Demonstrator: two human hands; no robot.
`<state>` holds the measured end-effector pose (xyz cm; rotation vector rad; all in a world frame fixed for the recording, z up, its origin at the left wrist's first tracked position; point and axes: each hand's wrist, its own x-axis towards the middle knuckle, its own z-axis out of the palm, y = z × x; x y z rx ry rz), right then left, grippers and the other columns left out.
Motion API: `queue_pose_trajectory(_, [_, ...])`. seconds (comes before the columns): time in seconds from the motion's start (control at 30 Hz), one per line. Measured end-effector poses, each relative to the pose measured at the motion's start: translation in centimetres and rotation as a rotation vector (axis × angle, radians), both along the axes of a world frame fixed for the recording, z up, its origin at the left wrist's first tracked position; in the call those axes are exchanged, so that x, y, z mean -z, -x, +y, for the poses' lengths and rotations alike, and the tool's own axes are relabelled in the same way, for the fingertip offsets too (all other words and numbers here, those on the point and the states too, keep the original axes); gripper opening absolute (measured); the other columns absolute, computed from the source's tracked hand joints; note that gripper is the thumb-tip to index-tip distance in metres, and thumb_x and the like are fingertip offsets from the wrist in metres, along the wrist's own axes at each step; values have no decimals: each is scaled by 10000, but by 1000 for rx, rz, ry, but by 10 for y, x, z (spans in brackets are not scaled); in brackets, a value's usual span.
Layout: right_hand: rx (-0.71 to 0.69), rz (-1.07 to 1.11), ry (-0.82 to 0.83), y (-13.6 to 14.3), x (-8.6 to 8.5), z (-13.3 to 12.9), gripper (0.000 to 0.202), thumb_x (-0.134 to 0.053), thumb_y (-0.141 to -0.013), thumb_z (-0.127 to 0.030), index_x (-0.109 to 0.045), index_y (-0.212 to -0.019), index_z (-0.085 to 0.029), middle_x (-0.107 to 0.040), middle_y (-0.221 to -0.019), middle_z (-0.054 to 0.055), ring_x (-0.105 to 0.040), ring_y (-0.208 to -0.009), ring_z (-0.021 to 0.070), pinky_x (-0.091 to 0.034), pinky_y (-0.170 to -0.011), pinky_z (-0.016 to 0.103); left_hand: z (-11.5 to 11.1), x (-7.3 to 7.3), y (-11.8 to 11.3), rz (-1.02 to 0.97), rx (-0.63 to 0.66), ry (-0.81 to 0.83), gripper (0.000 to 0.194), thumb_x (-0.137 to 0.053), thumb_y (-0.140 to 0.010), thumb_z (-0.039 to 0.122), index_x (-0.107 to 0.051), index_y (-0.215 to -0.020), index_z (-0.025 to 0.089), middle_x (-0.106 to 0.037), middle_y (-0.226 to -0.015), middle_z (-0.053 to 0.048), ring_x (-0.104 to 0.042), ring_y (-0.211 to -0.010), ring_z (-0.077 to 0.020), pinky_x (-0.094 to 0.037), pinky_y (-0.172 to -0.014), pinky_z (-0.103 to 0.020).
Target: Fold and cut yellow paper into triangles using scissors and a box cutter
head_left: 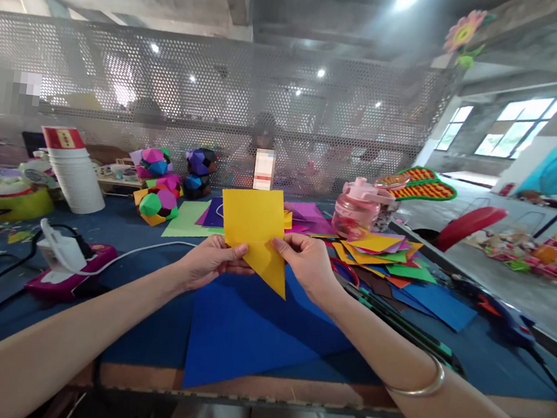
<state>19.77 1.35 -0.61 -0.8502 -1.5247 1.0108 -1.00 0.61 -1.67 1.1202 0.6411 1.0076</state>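
A piece of yellow paper (255, 216) is held up between my two hands, above the table. Its top is squared and its lower part narrows to a point at the bottom right, with a crease across the middle. My left hand (215, 259) pinches the left edge, thumb in front and fingers behind. On the right edge, my right hand (307, 262) grips it between thumb and fingers. Beneath lies a large sheet of blue paper (238, 338), its near corner reaching over the table's front edge.
Coloured paper pieces (384, 254) lie in a pile to the right, near a pink bottle (356, 208) and a glue gun (498, 311). Leftward are a power strip (70, 272), stacked paper cups (76, 172) and colourful paper balls (156, 202). A perforated screen (212, 87) stands behind.
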Motion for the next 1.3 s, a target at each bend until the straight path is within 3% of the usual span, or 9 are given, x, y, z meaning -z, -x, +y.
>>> queue_pose_trajectory(0.4, [-55, 28, 105, -6, -6, 2, 426, -814, -622, -603, -742, -753, -204, -748, -841, 49, -661, -760, 211, -509, -707, 342, -5, -10, 8, 53, 132, -26, 538, -767, -778, 566, -732, -1069, 115, -780, -980, -147, -736, -986, -278, -537, -974, -415])
queue_pose_trajectory(0.57, [-61, 7, 130, -8, -6, 2, 437, -818, -615, -597, -751, -779, -197, -745, -836, 49, -637, -721, 189, -485, -671, 321, -4, -10, 15, 92, 174, -44, 517, -698, -825, 600, -713, -1152, 200, -765, -1094, -106, -720, -1031, -256, -536, -984, -439])
queue_pose_trajectory(0.73, [-50, -24, 130, -10, -7, 0, 426, -816, -622, -580, -729, -721, -175, -716, -759, 36, -591, -673, 163, -448, -640, 301, -5, -9, 12, 285, 108, -185, 538, -707, -797, 627, -749, -1001, 131, -773, -1011, -138, -738, -922, -243, -564, -910, -379])
queue_pose_trajectory(0.87, [-59, -43, 132, -7, -6, -3, 467, -811, -603, -609, -706, -689, -163, -680, -708, 17, -540, -637, 140, -417, -613, 290, -9, -8, 5, 329, 61, -249, 478, -847, -717, 457, -721, -1055, 143, -774, -965, -96, -739, -767, -201, -591, -756, -308])
queue_pose_trajectory(1.0, [-76, -61, 137, -3, -6, -6, 506, -817, -566, -635, -697, -680, -157, -633, -654, -2, -485, -600, 120, -379, -581, 280, -15, -12, 0, 348, 57, -311, 362, -840, -730, 412, -719, -909, 121, -738, -702, -44, -673, -590, -145, -564, -628, -251])
queue_pose_trajectory(1.17, [-82, -57, 147, -2, -9, -8, 504, -819, -564, -636, -668, -648, -163, -604, -630, -14, -460, -588, 111, -367, -563, 273, -19, -14, 0, 369, 10, -414, 283, -810, -766, 378, -699, -757, 118, -689, -593, -24, -632, -583, -121, -529, -620, -210])
queue_pose_trajectory(1.3, [-96, -31, 155, -2, -11, -9, 479, -813, -603, -614, -686, -706, -163, -645, -689, -4, -516, -632, 126, -408, -606, 278, -18, -13, -2, 378, -31, -473, 271, -787, -790, 373, -690, -745, 124, -675, -586, -17, -620, -570, -120, -517, -602, -210])
